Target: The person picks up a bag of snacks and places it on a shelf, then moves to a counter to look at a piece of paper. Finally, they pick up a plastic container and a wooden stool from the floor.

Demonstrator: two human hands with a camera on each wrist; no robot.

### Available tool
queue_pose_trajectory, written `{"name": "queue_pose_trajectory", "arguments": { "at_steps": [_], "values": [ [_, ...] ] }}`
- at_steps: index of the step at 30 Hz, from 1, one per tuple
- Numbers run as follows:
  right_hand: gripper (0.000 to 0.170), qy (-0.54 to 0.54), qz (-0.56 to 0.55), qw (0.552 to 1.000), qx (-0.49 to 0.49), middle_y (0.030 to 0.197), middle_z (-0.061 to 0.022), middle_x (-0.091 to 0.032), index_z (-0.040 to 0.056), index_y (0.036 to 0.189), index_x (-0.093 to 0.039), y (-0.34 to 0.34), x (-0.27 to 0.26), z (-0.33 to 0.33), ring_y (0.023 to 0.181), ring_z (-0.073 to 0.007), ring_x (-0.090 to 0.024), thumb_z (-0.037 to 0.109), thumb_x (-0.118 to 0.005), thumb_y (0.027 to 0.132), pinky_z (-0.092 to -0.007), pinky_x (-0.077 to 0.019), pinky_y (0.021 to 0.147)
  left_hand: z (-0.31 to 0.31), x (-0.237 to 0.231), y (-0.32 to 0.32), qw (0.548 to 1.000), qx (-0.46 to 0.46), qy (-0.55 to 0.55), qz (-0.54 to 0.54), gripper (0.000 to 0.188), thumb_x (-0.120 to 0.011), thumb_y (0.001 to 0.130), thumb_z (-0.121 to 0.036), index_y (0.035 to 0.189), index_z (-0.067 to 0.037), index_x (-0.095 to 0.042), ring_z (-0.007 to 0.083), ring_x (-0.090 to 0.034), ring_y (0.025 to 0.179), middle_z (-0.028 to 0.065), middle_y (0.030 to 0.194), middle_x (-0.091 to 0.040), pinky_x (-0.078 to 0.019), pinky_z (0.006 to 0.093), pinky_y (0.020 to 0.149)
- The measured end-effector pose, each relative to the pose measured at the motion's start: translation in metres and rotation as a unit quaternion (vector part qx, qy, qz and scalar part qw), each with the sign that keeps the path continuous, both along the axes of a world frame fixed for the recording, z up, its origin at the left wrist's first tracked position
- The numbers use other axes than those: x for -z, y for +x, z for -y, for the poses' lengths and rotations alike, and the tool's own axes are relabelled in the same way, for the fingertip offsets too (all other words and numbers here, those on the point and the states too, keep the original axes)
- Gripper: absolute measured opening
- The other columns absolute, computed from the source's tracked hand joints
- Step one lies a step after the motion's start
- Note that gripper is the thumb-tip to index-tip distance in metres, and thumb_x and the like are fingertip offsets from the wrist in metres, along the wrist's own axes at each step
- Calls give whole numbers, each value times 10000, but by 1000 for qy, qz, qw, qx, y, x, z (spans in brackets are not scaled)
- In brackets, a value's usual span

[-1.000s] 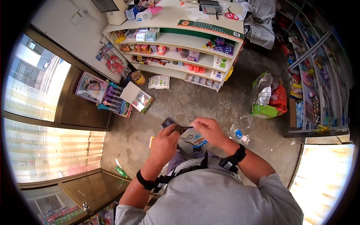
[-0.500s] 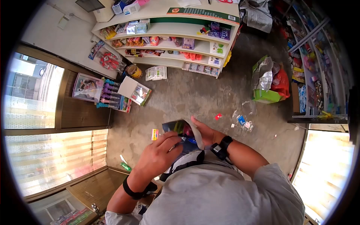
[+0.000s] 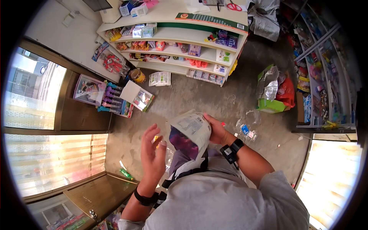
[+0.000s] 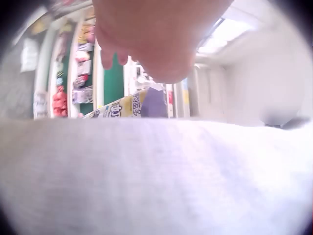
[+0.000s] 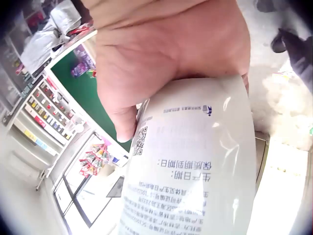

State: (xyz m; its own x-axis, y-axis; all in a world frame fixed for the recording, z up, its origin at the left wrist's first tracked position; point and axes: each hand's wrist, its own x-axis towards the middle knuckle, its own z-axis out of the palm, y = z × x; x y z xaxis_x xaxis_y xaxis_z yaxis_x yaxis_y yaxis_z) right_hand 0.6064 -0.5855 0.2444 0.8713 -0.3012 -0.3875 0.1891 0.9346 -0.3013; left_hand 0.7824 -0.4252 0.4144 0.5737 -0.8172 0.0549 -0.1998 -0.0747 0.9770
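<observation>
My right hand (image 3: 216,130) grips a white snack pouch (image 3: 193,122) by its side, thumb along the printed back. In the right wrist view small Chinese text and a QR code show on the pouch (image 5: 195,147). Its mouth gapes toward my body, with dark purple and reddish colour (image 3: 183,143) inside; what the contents are, I cannot tell. Left of the pouch and apart from it, my left hand (image 3: 153,155) is raised with loosely bent fingers and holds nothing. The left wrist view shows the hand (image 4: 156,39) above a grey-white shirt and part of the pouch's yellow lettered side (image 4: 124,106).
A white shelf counter (image 3: 172,71) with packaged goods stands ahead. To the right are a green carton (image 3: 270,105) holding a red bag, and a stocked rack (image 3: 326,76). Clear plastic packaging (image 3: 247,130) lies on the floor. A white box (image 3: 138,96) sits at left.
The pouch has turned so its printed back faces up and its opening faces my body. My left hand has come away from the opening, moving left, while my right hand keeps hold.
</observation>
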Motion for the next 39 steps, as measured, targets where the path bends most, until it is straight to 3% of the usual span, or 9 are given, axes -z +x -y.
{"name": "queue_pose_trajectory", "arguments": {
  "at_steps": [2, 4, 5, 9, 22, 27, 35, 37, 39],
  "values": [
    [574, -35, -40, 998, 20, 1324, -99, -634, 54, 1369, -545, -3, -18, 12, 1193, -221, -615, 509, -486, 1023, -371, -474, 1033, 2, 34, 17, 959, -19, 81, -270, 454, -527, 997, -307, 1389, -82, -498, 259, -518, 1288, 95, 1408, -531, -443, 425, 1044],
    [549, -76, -101, 991, 35, 1291, -89, -649, 55, 1352, -558, -3, -40, 24, 1151, -202, -629, 489, -519, 1019, -353, -487, 1005, 12, 57, 29, 841, -22, 132, -524, 555, -483, 1004, -461, 1417, -91, -493, 267, -520, 1291, 106, 1422, -526, -427, 450, 1060],
    [535, -115, -119, 985, 47, 1265, -80, -656, 56, 1343, -567, -2, -47, 31, 1124, -189, -632, 477, -537, 1014, -344, -491, 986, 21, 68, 28, 818, 34, 102, -565, 672, -392, 991, -588, 1459, -111, -467, 294, -492, 1338, 102, 1459, -515, -398, 509, 1089],
    [481, -245, -194, 946, 87, 1172, -59, -670, 56, 1308, -592, 10, -62, 53, 1039, -148, -633, 424, -605, 997, -312, -496, 913, 53, 98, 35, 755, 115, 35, -645, 664, -343, 993, -573, 1460, -122, -481, 351, -500, 1340, 99, 1483, -514, -373, 576, 1112],
    [514, -349, -369, 834, 218, 1044, -96, -669, 39, 1330, -532, 108, -49, 177, 927, -145, -640, 315, -718, 939, -297, -508, 812, 252, 185, 154, 713, 86, 54, -694, 591, -383, 1025, -517, 1359, -69, -576, 305, -624, 1192, 105, 1332, -640, -486, 472, 1031],
    [492, -208, -391, 865, 237, 1153, -78, -642, 68, 1327, -506, 162, -32, 258, 1008, -177, -666, 331, -680, 950, -355, -578, 767, 382, 208, 240, 696, 174, 128, -684, 578, -407, 1034, -514, 1363, -69, -572, 294, -640, 1163, 117, 1326, -642, -499, 454, 1016],
    [435, -115, -337, 887, 293, 1278, -94, -645, 41, 1327, -556, 295, 0, 394, 1182, -220, -629, 317, -605, 993, -399, -513, 992, 596, 244, 383, 698, 274, 226, -622, 574, -395, 1054, -495, 1313, -15, -578, 278, -638, 1154, 135, 1284, -656, -483, 423, 1036],
    [473, -108, -357, 876, 306, 1204, -72, -644, 76, 1304, -538, 323, 23, 436, 1082, -218, -664, 361, -662, 948, -424, -575, 873, 641, 258, 418, 669, 261, 239, -653, 604, -407, 1043, -510, 1318, 7, -557, 301, -635, 1146, 171, 1262, -652, -478, 450, 1037],
    [496, -102, -387, 862, 312, 1183, -76, -644, 88, 1293, -543, 348, 30, 463, 1058, -227, -667, 391, -686, 926, -435, -578, 847, 664, 276, 441, 705, 166, 219, -654, 656, -426, 1029, -523, 1388, 26, -467, 323, -629, 1127, 185, 1303, -609, -503, 464, 1008]
  ]
}}
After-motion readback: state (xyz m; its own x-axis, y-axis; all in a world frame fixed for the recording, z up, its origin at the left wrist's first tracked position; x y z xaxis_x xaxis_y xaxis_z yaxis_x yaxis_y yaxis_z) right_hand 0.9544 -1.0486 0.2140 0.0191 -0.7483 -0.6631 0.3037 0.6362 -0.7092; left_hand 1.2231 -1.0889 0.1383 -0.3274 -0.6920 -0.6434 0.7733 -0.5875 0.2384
